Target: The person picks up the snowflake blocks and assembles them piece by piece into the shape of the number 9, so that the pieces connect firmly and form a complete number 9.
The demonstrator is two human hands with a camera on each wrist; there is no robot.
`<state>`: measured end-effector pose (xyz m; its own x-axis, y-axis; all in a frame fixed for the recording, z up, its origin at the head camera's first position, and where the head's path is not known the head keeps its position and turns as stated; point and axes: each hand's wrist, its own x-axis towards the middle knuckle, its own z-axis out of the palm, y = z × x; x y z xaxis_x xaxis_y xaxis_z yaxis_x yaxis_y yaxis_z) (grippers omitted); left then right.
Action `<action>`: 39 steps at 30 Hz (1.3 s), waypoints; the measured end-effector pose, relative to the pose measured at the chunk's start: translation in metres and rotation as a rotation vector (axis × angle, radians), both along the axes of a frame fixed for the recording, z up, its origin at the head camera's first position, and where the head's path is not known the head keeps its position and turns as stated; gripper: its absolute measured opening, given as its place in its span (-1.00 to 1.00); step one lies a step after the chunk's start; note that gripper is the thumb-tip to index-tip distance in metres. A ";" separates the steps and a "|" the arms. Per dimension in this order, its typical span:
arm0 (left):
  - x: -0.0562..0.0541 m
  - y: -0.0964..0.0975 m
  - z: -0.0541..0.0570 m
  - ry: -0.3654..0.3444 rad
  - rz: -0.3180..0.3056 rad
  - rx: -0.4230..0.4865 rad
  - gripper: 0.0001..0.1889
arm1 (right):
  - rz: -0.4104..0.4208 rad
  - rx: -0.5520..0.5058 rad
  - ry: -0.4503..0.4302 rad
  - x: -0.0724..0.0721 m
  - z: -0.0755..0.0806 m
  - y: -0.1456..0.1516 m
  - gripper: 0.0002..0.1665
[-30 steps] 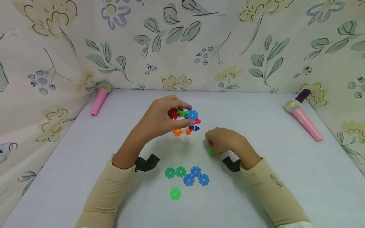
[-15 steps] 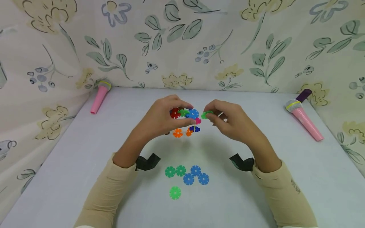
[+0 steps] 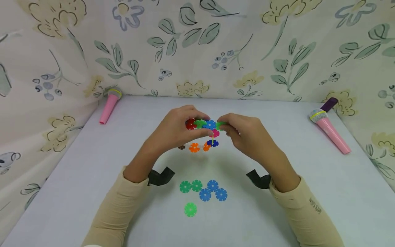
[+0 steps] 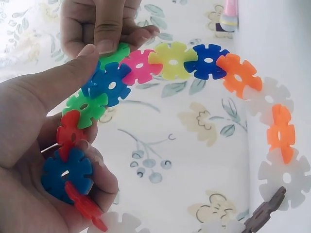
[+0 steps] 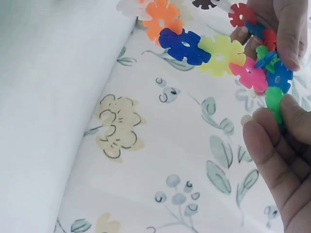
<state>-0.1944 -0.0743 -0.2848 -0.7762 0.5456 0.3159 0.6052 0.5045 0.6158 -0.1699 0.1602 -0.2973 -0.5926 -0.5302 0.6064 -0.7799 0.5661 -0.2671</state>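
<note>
- Microphone [image 3: 108, 105] in pink with a yellow ring, lying well to the left of both grips and farther off than them
- Left hand [image 3: 176, 127], curled nearly closed, thumb and fingers holding one side of a chain [image 4: 204, 53] of linked notched discs
- That chain, held up between the hands, bends away from the left-hand grip in red, blue, green, pink, yellow, dark blue, orange, clear and brown
- Two green discs [image 3: 185, 187], side by side on the table [image 3: 240, 219], nearer the wearer than either grip, with a loose light green disc [image 3: 190, 209] nearer still
- Three blue discs [image 3: 205, 195], clustered just right of that green pair
- Right hand [image 3: 245, 133], thumb and fingertips closed in a pinch on a bright green disc [image 5: 274, 103] against the chain's blue disc [image 4: 112, 75]; whether it is slotted in, I cannot tell
- Right sleeve [image 3: 303, 212], beige, bearing small dark lettering too slanted to read surely
- Second microphone [image 3: 331, 132], also pink, well right of the right-hand grip, a dark purple object [image 3: 329, 104] just behind its head
</note>
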 end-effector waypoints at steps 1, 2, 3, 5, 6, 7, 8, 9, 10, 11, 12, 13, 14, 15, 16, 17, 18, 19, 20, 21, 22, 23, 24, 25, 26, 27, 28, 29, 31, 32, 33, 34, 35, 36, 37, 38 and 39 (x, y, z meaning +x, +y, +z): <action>0.000 0.001 0.000 -0.003 -0.005 0.003 -0.58 | -0.003 0.011 0.015 0.001 0.000 0.000 -0.71; 0.001 0.001 0.000 -0.005 -0.011 0.007 -0.58 | -0.005 0.023 0.033 0.001 0.000 -0.001 -0.69; 0.001 0.002 0.000 -0.006 -0.015 0.008 -0.59 | -0.007 0.035 0.052 0.002 0.000 -0.002 -0.68; 0.002 0.004 -0.001 -0.009 -0.021 0.019 -0.59 | -0.016 0.051 0.087 0.003 0.000 -0.003 -0.66; 0.002 0.006 -0.002 -0.009 -0.022 0.022 -0.60 | -0.021 0.058 0.106 0.004 -0.001 -0.004 -0.65; 0.002 0.006 -0.002 -0.009 -0.021 0.023 -0.60 | -0.028 0.064 0.123 0.005 -0.001 -0.005 -0.65; 0.002 0.007 -0.003 -0.010 -0.018 0.024 -0.61 | -0.035 0.067 0.129 0.007 -0.001 -0.006 -0.65; 0.003 0.008 -0.004 -0.008 -0.016 0.023 -0.61 | -0.041 0.068 0.135 0.008 -0.002 -0.008 -0.66; 0.003 0.008 -0.004 -0.004 -0.016 0.022 -0.61 | -0.045 0.068 0.140 0.008 -0.002 -0.009 -0.66; 0.003 0.008 -0.004 0.001 -0.016 0.024 -0.62 | -0.045 0.067 0.145 0.009 -0.002 -0.009 -0.66; 0.003 0.008 -0.004 0.007 -0.016 0.028 -0.62 | -0.046 0.064 0.148 0.009 -0.002 -0.010 -0.67; 0.003 0.008 -0.004 0.015 -0.018 0.037 -0.62 | -0.048 0.060 0.144 0.009 -0.002 -0.010 -0.67; 0.002 0.008 -0.004 0.026 -0.023 0.046 -0.62 | -0.045 0.053 0.136 0.009 -0.001 -0.009 -0.66; 0.002 0.008 -0.004 0.039 -0.029 0.053 -0.62 | -0.038 0.043 0.130 0.008 0.000 -0.008 -0.66; 0.001 0.008 -0.003 0.050 -0.035 0.057 -0.62 | -0.030 0.035 0.114 0.008 0.001 -0.007 -0.67; 0.001 0.007 -0.002 0.061 -0.039 0.055 -0.62 | -0.026 0.030 0.094 0.008 0.003 -0.007 -0.66; 0.000 0.006 -0.001 0.072 -0.045 0.048 -0.61 | -0.026 0.029 0.067 0.008 0.004 -0.006 -0.63; 0.000 0.004 -0.001 0.082 -0.051 0.032 -0.61 | -0.035 0.039 0.037 0.008 0.005 -0.005 -0.59; -0.001 0.002 0.001 0.088 -0.053 0.009 -0.60 | -0.045 0.051 0.001 0.008 0.006 -0.004 -0.54; -0.001 -0.001 0.002 0.090 -0.057 -0.010 -0.60 | -0.064 0.071 -0.043 0.008 0.006 -0.003 -0.49; -0.002 -0.005 0.003 0.091 -0.060 -0.030 -0.60 | -0.085 0.099 -0.092 0.007 0.004 -0.001 -0.45; -0.002 -0.008 0.004 0.086 -0.067 -0.045 -0.60 | -0.100 0.132 -0.144 0.005 0.003 0.000 -0.43; -0.003 -0.012 0.005 0.075 -0.074 -0.055 -0.60 | -0.110 0.169 -0.204 0.003 0.000 0.002 -0.46; -0.004 -0.016 0.007 0.060 -0.079 -0.061 -0.61 | -0.113 0.214 -0.266 0.000 -0.004 0.002 -0.52; -0.004 -0.020 0.008 0.044 -0.085 -0.062 -0.61 | -0.102 0.257 -0.335 -0.003 -0.008 0.003 -0.62; -0.005 -0.024 0.009 0.028 -0.096 -0.056 -0.61 | -0.080 0.303 -0.411 -0.005 -0.013 0.003 -0.72; -0.005 -0.027 0.010 0.012 -0.108 -0.048 -0.62 | -0.047 0.352 -0.483 -0.008 -0.019 0.002 -0.81; -0.005 -0.029 0.011 -0.004 -0.123 -0.036 -0.62 | -0.004 0.401 -0.551 -0.010 -0.025 0.000 -0.89; -0.004 -0.032 0.013 -0.024 -0.150 -0.011 -0.63 | 0.052 0.502 -0.700 -0.011 -0.036 -0.006 -0.92; -0.004 -0.033 0.014 -0.026 -0.166 0.002 -0.64 | 0.073 0.546 -0.767 -0.010 -0.040 -0.011 -0.89; -0.004 -0.033 0.014 -0.024 -0.182 0.013 -0.65 | 0.083 0.588 -0.825 -0.008 -0.044 -0.015 -0.84; -0.004 -0.033 0.014 -0.019 -0.196 0.025 -0.66 | 0.086 0.631 -0.862 -0.006 -0.048 -0.020 -0.78; -0.004 -0.033 0.015 -0.012 -0.209 0.035 -0.66 | 0.083 0.665 -0.887 -0.003 -0.051 -0.025 -0.73; -0.004 -0.033 0.015 -0.004 -0.219 0.044 -0.66 | 0.069 0.692 -0.905 -0.001 -0.053 -0.030 -0.68; -0.004 -0.033 0.015 0.007 -0.229 0.051 -0.66 | 0.064 0.713 -0.906 0.002 -0.056 -0.034 -0.65; -0.004 -0.033 0.015 0.015 -0.237 0.059 -0.66 | 0.061 0.727 -0.902 0.004 -0.058 -0.037 -0.65; -0.004 -0.033 0.015 0.024 -0.243 0.067 -0.65 | 0.058 0.738 -0.897 0.006 -0.059 -0.040 -0.66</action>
